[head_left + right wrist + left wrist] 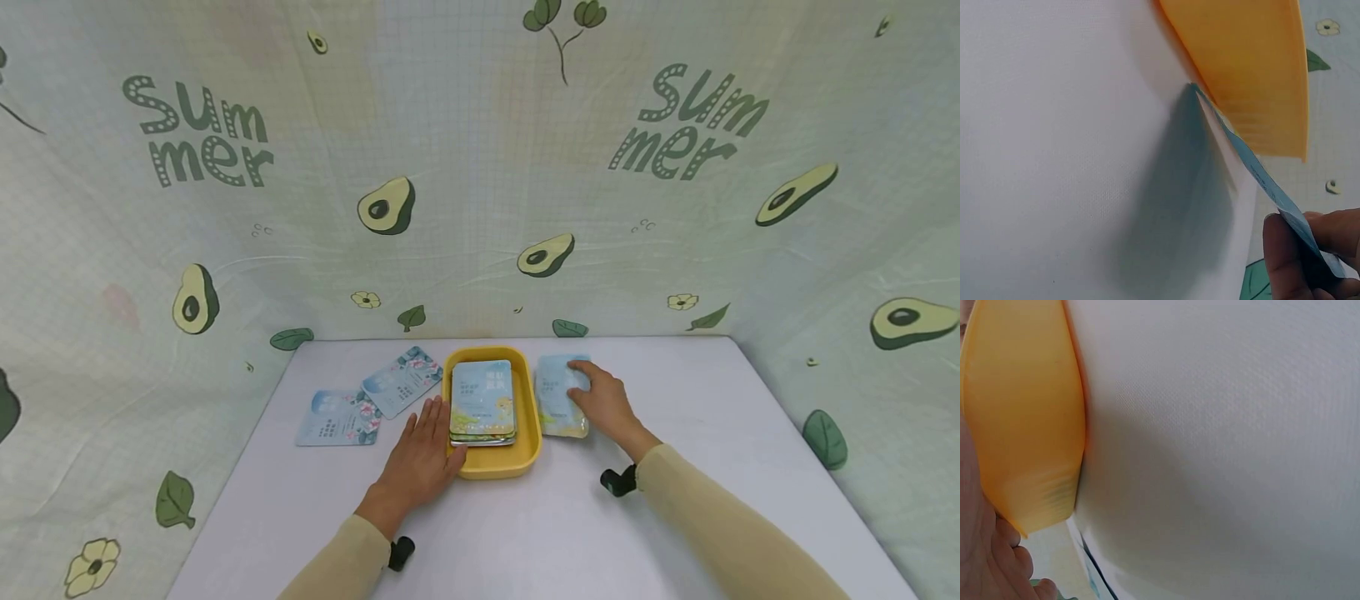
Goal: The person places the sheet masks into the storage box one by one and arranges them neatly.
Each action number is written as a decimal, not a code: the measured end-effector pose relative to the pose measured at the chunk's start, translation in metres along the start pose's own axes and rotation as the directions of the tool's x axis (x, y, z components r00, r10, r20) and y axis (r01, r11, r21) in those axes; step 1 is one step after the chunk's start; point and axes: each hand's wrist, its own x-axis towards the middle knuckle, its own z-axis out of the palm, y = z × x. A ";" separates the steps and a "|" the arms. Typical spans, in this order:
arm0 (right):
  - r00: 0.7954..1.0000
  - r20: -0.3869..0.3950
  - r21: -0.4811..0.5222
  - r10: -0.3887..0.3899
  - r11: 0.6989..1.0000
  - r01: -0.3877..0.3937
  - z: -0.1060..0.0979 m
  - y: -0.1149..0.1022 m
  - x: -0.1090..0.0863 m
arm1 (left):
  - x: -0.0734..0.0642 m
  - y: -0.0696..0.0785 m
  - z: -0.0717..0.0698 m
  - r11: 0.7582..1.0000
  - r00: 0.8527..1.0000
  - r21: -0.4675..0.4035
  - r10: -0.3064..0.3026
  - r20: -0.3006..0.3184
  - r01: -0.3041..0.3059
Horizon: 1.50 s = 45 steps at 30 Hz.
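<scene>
My right hand (607, 408) pinches a flat light-blue packet (558, 396) by its right edge, just right of a yellow tray (531, 408). In the right wrist view the packet (1263, 178) is tilted, its upper side between thumb and fingers and its lower end close to the tray's foot. My left hand (422, 458) rests on the tray's left rim with fingers fairly straight and the thumb over the near left corner. Inside the tray lies a stack of packets, a light-blue one (482, 396) on top. The left wrist view shows the tray's outer wall (1029, 412) beside the hand.
Two flower-printed blue packets, one (402, 381) nearer the tray and one (339, 418) farther left, lie on the white table (480, 533). A cloth (465, 167) printed with avocados hangs behind the table and along its sides.
</scene>
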 end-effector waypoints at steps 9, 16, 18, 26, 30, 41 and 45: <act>1.000 -0.030 0.017 -0.009 1.000 0.010 -0.013 -0.002 0.001 | 0.000 0.001 -0.001 1.000 1.000 0.015 -0.002 0.003 0.001; 0.999 -0.050 0.060 -0.004 0.998 0.007 -0.028 -0.002 0.003 | 0.000 0.002 -0.002 1.000 1.000 0.010 -0.005 0.009 0.005; 0.998 -0.059 0.071 -0.006 0.997 0.010 -0.033 -0.004 0.003 | 0.001 0.002 -0.002 1.000 1.000 0.010 -0.006 0.008 0.006; 0.998 -0.063 0.142 -0.004 0.990 0.013 -0.044 -0.023 0.004 | -0.001 0.002 -0.002 1.000 1.000 -0.001 -0.008 0.010 0.008; 0.998 -0.063 0.163 -0.012 0.986 0.022 -0.040 -0.034 0.006 | -0.001 0.002 -0.001 1.000 1.000 -0.013 -0.009 0.010 0.009; 0.999 -0.035 0.276 -0.010 0.961 0.020 -0.012 -0.072 0.013 | -0.001 0.002 0.000 1.000 1.000 -0.018 -0.002 -0.001 0.002; 1.000 0.010 0.268 0.004 0.963 -0.007 0.013 -0.081 0.017 | -0.002 0.002 -0.001 1.000 1.000 -0.027 0.003 -0.004 -0.003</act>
